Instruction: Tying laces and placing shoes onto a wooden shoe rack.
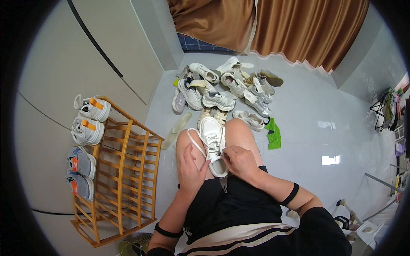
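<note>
A white lace-up sneaker rests across my lap between my thighs, toe pointing away from me. Its laces are threaded over the tongue, and one loose white loop hangs out to the left. On the right side of the shoe's opening, my right hand pinches the collar edge with bent fingers; whether a lace is also in the pinch is hidden. My left hand lies along my left thigh with its fingers apart, the thumb tip against the left collar edge. The insole shows inside the heel.
A pile of pale shoes lies on the tiles ahead, with loose insoles at its left. A green cloth is near my right knee. To my left stands a wooden slatted rack bearing grey shoes and white shoes.
</note>
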